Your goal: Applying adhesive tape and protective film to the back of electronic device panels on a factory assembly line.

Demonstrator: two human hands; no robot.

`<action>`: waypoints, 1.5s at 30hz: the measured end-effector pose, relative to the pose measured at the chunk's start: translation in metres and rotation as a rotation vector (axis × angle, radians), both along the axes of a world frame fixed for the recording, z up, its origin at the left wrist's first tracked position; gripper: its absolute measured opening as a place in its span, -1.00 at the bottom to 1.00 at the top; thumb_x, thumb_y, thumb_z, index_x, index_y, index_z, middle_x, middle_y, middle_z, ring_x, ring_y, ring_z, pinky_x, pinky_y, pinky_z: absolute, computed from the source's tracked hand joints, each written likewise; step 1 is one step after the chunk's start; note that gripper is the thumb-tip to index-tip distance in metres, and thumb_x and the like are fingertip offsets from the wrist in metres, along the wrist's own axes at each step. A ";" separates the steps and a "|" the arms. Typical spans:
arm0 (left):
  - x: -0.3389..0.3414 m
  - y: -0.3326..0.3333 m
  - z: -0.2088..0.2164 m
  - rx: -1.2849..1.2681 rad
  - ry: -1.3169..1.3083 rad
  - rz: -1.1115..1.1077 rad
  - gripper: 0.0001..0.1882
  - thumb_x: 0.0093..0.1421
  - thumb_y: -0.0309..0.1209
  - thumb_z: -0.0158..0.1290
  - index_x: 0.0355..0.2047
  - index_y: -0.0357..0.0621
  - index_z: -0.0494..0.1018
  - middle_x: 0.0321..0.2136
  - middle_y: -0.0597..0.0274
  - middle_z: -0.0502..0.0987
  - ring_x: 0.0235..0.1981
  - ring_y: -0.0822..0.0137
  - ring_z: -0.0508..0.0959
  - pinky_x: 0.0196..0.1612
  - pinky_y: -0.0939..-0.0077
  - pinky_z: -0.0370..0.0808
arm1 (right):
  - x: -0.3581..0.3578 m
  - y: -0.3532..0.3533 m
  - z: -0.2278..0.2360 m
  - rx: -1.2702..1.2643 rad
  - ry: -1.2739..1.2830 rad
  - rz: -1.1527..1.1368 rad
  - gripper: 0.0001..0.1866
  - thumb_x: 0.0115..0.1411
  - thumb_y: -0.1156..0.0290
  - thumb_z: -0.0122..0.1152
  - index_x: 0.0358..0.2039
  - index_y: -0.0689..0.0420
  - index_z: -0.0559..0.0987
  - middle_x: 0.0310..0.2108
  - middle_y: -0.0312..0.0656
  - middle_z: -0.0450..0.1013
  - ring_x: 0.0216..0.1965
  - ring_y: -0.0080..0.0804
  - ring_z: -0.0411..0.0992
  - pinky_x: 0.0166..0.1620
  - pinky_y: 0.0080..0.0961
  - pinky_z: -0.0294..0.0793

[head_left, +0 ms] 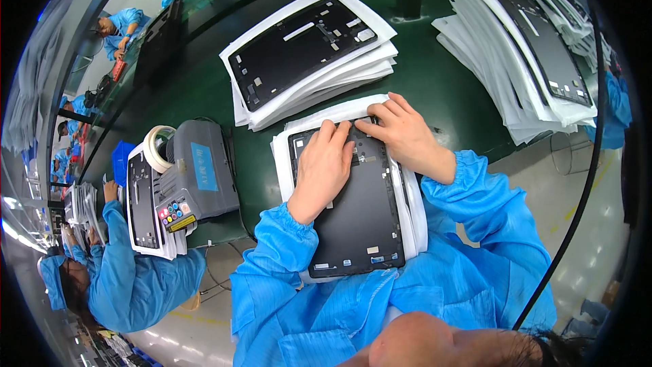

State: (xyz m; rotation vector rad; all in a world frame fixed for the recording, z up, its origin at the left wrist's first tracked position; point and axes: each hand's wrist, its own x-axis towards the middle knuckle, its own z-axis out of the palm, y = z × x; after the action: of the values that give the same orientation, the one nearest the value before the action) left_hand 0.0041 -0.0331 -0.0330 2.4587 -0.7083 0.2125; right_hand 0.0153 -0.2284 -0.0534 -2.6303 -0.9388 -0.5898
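A black flat device cover (353, 221) lies in front of me on a stack of white foam sheets (415, 214). Small pads and tabs dot its rim. Toward its far end, my left hand (322, 171) rests on the surface, fingers stretched and thumb beside them. My right hand (409, 132) reaches over the far right corner, its fingers apart and its thumb touching the cover near the left fingertips. Any small piece under the fingertips is hidden. Just beyond lies a second black cover (292, 54) on a white stack (326, 95).
At right stands a tall pile of foam sheets (468, 61) with another cover (543, 41). A grey machine (207, 177) with buttons and a tape roll (157, 148) sit at left. A co-worker (136, 278) works there. A black cable (577, 217) hangs at right.
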 end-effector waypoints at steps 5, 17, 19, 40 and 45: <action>-0.013 0.023 0.022 -0.315 0.157 0.270 -0.68 0.12 -0.47 0.14 -0.08 -0.20 0.48 -0.37 0.12 0.37 -0.43 0.20 0.44 -0.37 0.38 0.41 | 0.004 -0.025 0.015 0.111 0.050 0.110 -0.61 -0.02 0.62 0.17 -0.11 0.09 0.56 -0.14 -0.16 0.40 -0.05 -0.22 0.36 0.24 -0.10 0.19; 0.013 0.066 -0.019 -0.352 0.153 0.559 -0.77 0.07 -0.35 0.16 -0.29 -0.21 0.56 -0.29 0.11 0.44 -0.20 0.15 0.42 -0.13 0.33 0.37 | 0.039 0.003 0.022 0.165 0.137 0.116 -0.83 0.11 0.45 0.22 -0.27 0.22 0.58 -0.25 -0.17 0.44 -0.13 -0.21 0.38 -0.02 -0.33 0.38; 0.007 0.062 -0.018 -0.293 0.061 0.614 -0.76 0.07 -0.36 0.16 -0.26 -0.18 0.56 -0.23 0.10 0.43 -0.15 0.13 0.39 -0.09 0.29 0.35 | 0.044 0.004 0.021 0.145 0.236 0.126 -0.87 0.11 0.46 0.21 -0.34 0.23 0.59 -0.31 -0.16 0.45 -0.16 -0.20 0.38 -0.04 -0.33 0.38; 0.002 0.081 -0.007 -0.445 0.062 0.547 -0.81 0.18 -0.45 0.10 -0.22 -0.27 0.56 -0.42 0.19 0.44 -0.39 0.33 0.45 -0.30 0.48 0.38 | 0.051 0.012 0.026 0.137 0.352 0.162 -0.77 0.06 0.41 0.28 -0.26 0.22 0.63 -0.32 -0.15 0.44 -0.14 -0.20 0.36 -0.01 -0.33 0.37; 0.008 0.077 -0.021 -0.358 0.022 0.563 -0.88 0.10 -0.46 0.13 -0.38 -0.23 0.58 -0.45 0.12 0.47 -0.37 0.13 0.45 -0.27 0.32 0.39 | 0.048 0.012 0.033 0.175 0.341 0.186 -0.87 0.08 0.47 0.24 -0.34 0.21 0.63 -0.30 -0.15 0.45 -0.14 -0.19 0.37 -0.03 -0.32 0.38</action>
State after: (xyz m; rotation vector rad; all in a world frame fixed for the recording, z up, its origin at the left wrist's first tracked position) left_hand 0.0124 0.0440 -0.0537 2.2461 0.0522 0.4776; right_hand 0.0635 -0.2167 -0.0209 -2.3530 -0.9604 -0.1616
